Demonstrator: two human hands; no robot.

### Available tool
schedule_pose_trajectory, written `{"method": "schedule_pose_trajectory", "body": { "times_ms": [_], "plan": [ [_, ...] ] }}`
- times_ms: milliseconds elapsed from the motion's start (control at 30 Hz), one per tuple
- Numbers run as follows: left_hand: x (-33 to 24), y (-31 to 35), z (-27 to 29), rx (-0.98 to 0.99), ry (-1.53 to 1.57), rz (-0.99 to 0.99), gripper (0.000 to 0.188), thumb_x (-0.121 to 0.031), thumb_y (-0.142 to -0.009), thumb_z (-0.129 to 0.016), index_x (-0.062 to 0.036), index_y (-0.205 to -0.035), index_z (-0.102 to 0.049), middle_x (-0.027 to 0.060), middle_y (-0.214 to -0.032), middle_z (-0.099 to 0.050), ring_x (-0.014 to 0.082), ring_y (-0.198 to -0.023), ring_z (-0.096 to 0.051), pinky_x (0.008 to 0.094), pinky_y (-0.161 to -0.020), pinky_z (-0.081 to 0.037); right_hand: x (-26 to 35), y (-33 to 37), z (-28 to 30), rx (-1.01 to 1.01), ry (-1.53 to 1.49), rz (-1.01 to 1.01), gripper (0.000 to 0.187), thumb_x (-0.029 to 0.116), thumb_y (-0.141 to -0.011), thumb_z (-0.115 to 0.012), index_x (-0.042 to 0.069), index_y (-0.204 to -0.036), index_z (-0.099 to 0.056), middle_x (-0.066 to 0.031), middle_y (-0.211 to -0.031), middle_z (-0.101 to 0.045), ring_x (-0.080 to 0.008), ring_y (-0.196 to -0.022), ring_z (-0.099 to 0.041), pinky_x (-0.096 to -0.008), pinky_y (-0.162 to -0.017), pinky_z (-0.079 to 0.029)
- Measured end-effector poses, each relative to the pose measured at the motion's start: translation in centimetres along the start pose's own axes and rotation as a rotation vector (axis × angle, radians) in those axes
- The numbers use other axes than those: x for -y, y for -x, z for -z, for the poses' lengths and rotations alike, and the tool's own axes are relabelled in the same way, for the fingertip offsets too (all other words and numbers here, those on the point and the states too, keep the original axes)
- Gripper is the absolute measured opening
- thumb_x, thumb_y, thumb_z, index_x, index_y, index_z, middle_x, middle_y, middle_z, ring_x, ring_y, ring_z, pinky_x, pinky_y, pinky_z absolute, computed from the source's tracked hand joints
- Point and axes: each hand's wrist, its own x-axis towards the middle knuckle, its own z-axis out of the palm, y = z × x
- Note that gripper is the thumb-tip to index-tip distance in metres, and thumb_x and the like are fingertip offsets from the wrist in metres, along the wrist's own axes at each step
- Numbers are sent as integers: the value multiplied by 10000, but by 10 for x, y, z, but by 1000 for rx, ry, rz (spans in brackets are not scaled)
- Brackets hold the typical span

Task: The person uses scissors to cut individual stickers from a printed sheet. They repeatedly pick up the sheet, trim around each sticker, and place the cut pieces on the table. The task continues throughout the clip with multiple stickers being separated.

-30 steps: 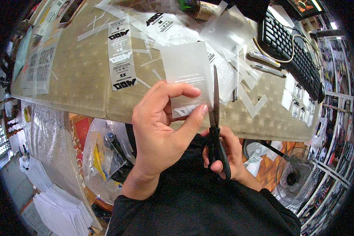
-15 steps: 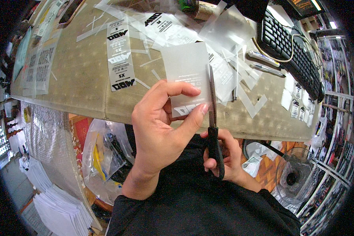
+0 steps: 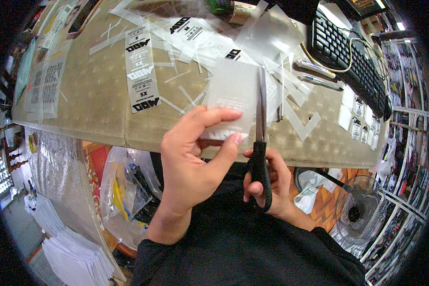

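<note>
A: Mid-cut, we judge. Our left hand (image 3: 190,162) pinches the lower edge of the translucent film sheet (image 3: 231,90) between thumb and fingers, at centre frame just above the table (image 3: 100,119) edge.

B: And our right hand (image 3: 267,183)?

A: Wrapped tight around the black scissors (image 3: 260,143) handles; blades look nearly together along the sheet's right edge.

B: Orientation?

A: Scissors' long axis runs near vertical in frame, tips pointing to the top, toward the keyboard (image 3: 350,59) side.

B: Next move calls for opening the blades and feeding the sheet straight.
</note>
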Motion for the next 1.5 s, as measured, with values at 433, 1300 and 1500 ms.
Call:
{"method": "schedule_pose_trajectory", "body": {
  "times_ms": [433, 1300, 1500],
  "plan": [
    [4, -13, 7, -90, 32, -148, 238, 93, -727, -639, 16, -946, -584, 70, -940, -568, 111, -824, -553, 212, -719, -446, -7, 14, 12, 178, -110, 10, 729, 466, -703, -744, -25, -1159, -456, -22, -597, -549, -94, -532, -549, -210, -479, -400],
    [-7, -9, 4, -67, -149, -159, 207, 28, -707, -680, -20, -905, -645, 25, -809, -560, 16, -617, -477, 151, -480, -337, -4, 7, 8, 128, 61, 98, 669, 390, -706, -767, 0, -1167, -480, -34, -672, -589, -83, -540, -550, -213, -475, -398],
    [-5, -10, 7, -45, -175, -148, 213, 30, -707, -678, -17, -912, -645, 23, -807, -555, 12, -609, -463, 153, -479, -335, -9, 10, 7, 98, 110, 117, 638, 351, -713, -770, 2, -1167, -486, -36, -701, -601, -80, -559, -556, -212, -497, -411]
  ]
}}
